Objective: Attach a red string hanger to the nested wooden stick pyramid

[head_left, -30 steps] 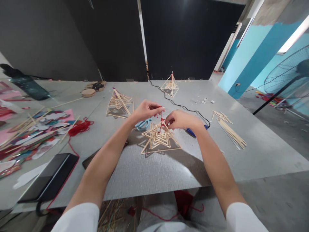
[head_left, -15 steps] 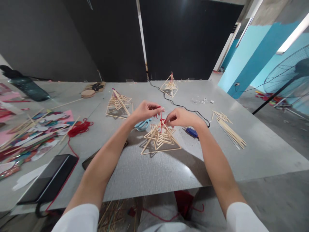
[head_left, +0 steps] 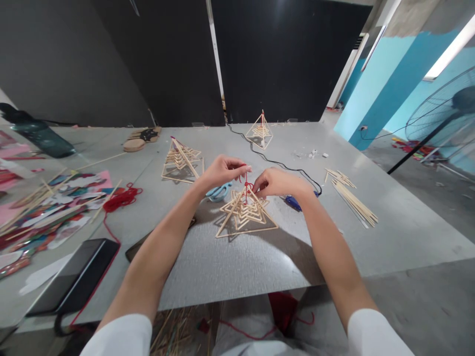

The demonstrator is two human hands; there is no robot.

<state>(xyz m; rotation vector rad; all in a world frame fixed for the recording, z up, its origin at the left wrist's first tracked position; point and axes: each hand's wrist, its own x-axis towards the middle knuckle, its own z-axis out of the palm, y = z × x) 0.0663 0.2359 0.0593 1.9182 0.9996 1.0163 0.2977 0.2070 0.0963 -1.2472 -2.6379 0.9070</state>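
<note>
A pyramid of thin wooden sticks (head_left: 247,217), with smaller nested frames inside, stands on the table in front of me. Red yarn (head_left: 247,185) is knotted around its peak, and one strand hangs down inside. My left hand (head_left: 229,170) pinches a yarn end just above the peak, fingertips pressed together. At the peak's right side, my right hand (head_left: 276,183) has its fingers closed against the knot, on the yarn as far as I can see; its fingertips are partly hidden. Light blue scissors (head_left: 219,192) lie behind my left wrist. A blue tool (head_left: 293,201) lies beside my right wrist.
Two more stick pyramids, one at left (head_left: 181,158) and one farther back (head_left: 261,131), stand on the table. Loose sticks (head_left: 354,202) lie right. A red yarn ball (head_left: 124,198), a black device (head_left: 74,277), paper scraps and a bottle (head_left: 40,136) occupy the left. A black cable crosses behind.
Both hands stay at the peak of the pyramid. My right fingers have shifted up very slightly beside the knot, and the left keeps its pinch on the yarn. The camera view has moved a little.
</note>
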